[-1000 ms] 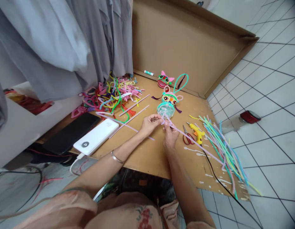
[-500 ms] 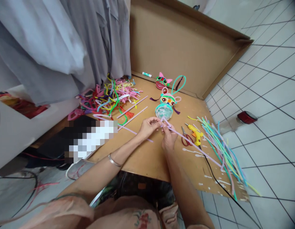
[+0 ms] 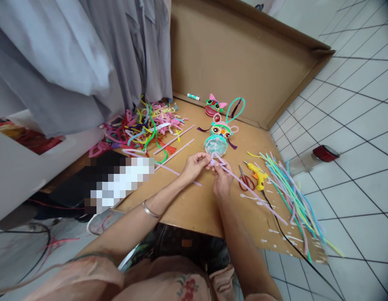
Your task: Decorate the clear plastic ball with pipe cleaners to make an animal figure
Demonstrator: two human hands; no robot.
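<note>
The left hand (image 3: 195, 167) and right hand (image 3: 223, 182) partly hide a bent lilac fuzzy stick (image 3: 259, 199). At left, pixels blur a white object (image 3: 124, 179); the near edge crops a thin black cable (image 3: 325, 279).

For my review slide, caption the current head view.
Left hand and right hand hold a bent lilac pipe cleaner near a yellow glue gun.

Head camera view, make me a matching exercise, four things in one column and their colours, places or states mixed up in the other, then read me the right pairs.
Column one:
1. Glue gun
2. Scissors
3. Lilac pipe cleaner
4. White-and-green tube

Column two:
A. Held by left hand and right hand
B. At the foot of the cardboard panel
C. Yellow, with a black cable
D. Red-handled

Right pairs: 1-C, 2-D, 3-A, 4-B.
</note>
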